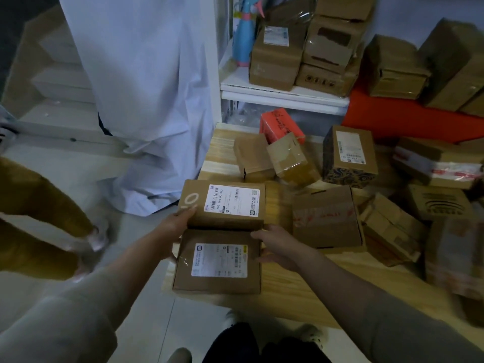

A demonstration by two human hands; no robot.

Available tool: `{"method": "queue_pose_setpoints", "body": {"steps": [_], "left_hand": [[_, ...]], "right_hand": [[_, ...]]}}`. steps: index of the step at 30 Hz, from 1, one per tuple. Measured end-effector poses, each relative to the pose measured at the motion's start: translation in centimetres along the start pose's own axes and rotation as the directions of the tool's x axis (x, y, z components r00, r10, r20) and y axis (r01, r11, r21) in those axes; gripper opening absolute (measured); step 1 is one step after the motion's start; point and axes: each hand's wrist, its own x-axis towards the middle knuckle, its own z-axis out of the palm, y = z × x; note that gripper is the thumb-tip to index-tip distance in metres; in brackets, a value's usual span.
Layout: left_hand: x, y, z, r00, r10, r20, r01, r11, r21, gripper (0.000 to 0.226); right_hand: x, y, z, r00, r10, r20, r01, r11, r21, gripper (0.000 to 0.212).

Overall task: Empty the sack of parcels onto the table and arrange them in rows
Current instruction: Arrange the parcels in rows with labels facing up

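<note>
Two flat brown parcels with white labels lie one behind the other at the left end of the low wooden table (288,292). My left hand (175,224) holds the left edge of the far parcel (222,203), with the thumb on top. My right hand (277,244) grips the right edge of the near parcel (217,263). Several more cardboard parcels (327,216) lie jumbled across the middle and right of the table. A large pale sack (146,100) hangs slack to the floor at the left of the table.
A white shelf (282,93) behind the table holds stacked boxes and a blue bottle (243,38). More boxes sit on a red surface (408,121) at the back right. Another person's legs in mustard trousers (39,218) stand on the floor at the left.
</note>
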Motion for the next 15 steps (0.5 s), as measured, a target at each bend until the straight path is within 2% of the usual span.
{"method": "queue_pose_setpoints", "body": {"steps": [2,3,4,5,7,8,9,10,11,12,13,15], "left_hand": [[0.2,0.1,0.7,0.988,0.063,-0.141,-0.067,0.997,-0.024,0.062],[0.4,0.0,1.1,0.952,0.14,-0.271,-0.145,0.989,-0.001,0.072],[0.5,0.1,1.4,0.89,0.244,-0.384,-0.232,0.97,0.077,0.081],[0.4,0.3,1.8,0.816,0.344,-0.463,-0.292,0.939,0.183,0.082],[0.4,1.1,3.1,0.654,0.529,-0.54,-0.396,0.848,0.351,0.059],[0.2,1.6,4.0,0.592,0.599,-0.539,-0.456,0.8,0.389,0.049],[0.1,2.0,4.9,0.542,0.663,-0.517,-0.522,0.747,0.41,0.042],[-0.6,2.5,6.1,0.494,0.718,-0.491,-0.58,0.692,0.429,0.038],[-1.1,2.7,7.4,0.462,0.759,-0.46,-0.633,0.645,0.428,0.034],[-1.9,3.0,8.8,0.461,0.782,-0.42,-0.677,0.616,0.402,0.028],[-2.6,3.3,10.3,0.495,0.788,-0.366,-0.713,0.609,0.347,0.024],[-4.1,3.7,13.3,0.619,0.766,-0.174,-0.734,0.643,0.218,0.019]], "right_hand": [[-0.4,0.3,-0.3,0.989,-0.12,-0.091,0.102,0.978,-0.18,0.041],[-0.6,0.5,-0.7,0.957,-0.239,-0.165,0.179,0.932,-0.314,0.042],[-0.8,0.6,-1.3,0.893,-0.381,-0.24,0.257,0.868,-0.425,0.042],[-1.1,0.6,-2.1,0.797,-0.519,-0.309,0.329,0.802,-0.498,0.041],[-1.9,0.6,-4.3,0.543,-0.699,-0.465,0.385,0.699,-0.602,0.04],[-2.0,0.6,-5.6,0.428,-0.718,-0.549,0.345,0.692,-0.634,0.042],[-2.2,0.5,-7.0,0.349,-0.694,-0.63,0.288,0.719,-0.633,0.048],[-2.2,0.5,-8.4,0.315,-0.635,-0.706,0.224,0.772,-0.595,0.055],[-2.3,0.4,-9.8,0.323,-0.553,-0.768,0.152,0.831,-0.534,0.063],[-2.1,0.6,-11.3,0.366,-0.463,-0.807,0.072,0.879,-0.472,0.071],[-1.9,0.9,-12.8,0.432,-0.386,-0.815,-0.007,0.902,-0.431,0.08],[-2.0,1.4,-15.1,0.589,-0.295,-0.753,-0.076,0.907,-0.415,0.094]]}}
